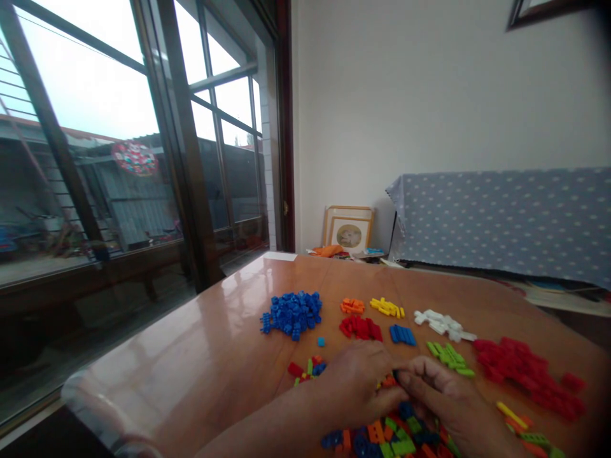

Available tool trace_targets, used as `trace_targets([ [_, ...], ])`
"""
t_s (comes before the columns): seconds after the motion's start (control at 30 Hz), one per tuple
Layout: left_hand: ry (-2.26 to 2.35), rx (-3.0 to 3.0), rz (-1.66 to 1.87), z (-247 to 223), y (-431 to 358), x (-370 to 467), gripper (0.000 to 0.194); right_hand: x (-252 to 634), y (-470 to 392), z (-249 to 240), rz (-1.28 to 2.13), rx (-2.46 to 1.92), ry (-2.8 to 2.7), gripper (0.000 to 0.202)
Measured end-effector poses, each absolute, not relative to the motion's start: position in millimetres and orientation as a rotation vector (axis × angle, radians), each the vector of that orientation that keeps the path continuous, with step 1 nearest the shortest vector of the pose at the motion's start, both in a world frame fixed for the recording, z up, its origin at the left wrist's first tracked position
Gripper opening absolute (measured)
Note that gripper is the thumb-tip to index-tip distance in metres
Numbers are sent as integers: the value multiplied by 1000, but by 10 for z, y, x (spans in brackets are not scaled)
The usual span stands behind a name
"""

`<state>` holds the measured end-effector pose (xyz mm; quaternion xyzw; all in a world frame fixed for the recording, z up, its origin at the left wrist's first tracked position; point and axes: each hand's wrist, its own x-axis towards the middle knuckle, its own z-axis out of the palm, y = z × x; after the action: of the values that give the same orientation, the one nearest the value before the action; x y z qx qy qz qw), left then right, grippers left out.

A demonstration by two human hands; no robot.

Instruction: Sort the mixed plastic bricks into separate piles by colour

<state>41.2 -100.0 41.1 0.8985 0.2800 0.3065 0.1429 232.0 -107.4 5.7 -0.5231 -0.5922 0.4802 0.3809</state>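
Both hands meet over a mixed pile of small building pieces [398, 439] near the table's front edge. My left hand [360, 378] has its fingers bent together, with small orange and yellow pieces showing beside them. My right hand [442, 394] touches it, thumb and fingers closed at a small dark piece [396, 374]; what else the fingertips hold is hidden. Left of my left hand lies a small mixed group [305, 371], and a light-blue piece [321, 342] sits just behind it. Red pieces [360, 328] and blue strips [402, 334] lie beyond the hands.
Farther back are a blue heap [294, 313], orange [352, 306], yellow [386, 308] and white pieces [443, 323]. Green strips [449, 358] and a large red heap [525, 372] lie right on the brown table [191, 362]. Windows stand left; a spotted cloth [501, 222] hangs behind.
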Motion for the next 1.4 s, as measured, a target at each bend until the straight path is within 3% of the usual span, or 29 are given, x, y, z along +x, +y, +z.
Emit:
trace_targets([
  [0.2,946,2542,971,376,-825,317,31,2442,-1059,115,1208,-1356,-1531,47],
  [0.4,1821,2263,1306,377,-222,-541,28,2680,-985,168,1028,-1402,-1360,41],
  [0.53,2339,1838,1139,187,91,-1087,34,2753,-929,145,977,-1441,-1323,44],
  [0.73,2449,1678,992,-20,174,-1233,38,2742,-912,127,964,-1441,-1312,45],
  [0.93,2339,1790,1151,56,156,-1083,35,2810,-889,117,928,-1468,-1281,46],
  [1.1,1749,2064,1276,190,-22,-672,31,2814,-928,204,942,-1493,-1355,45],
  [1.4,1148,2354,709,333,-510,-85,24,2739,-985,223,918,-1481,-1547,34],
])
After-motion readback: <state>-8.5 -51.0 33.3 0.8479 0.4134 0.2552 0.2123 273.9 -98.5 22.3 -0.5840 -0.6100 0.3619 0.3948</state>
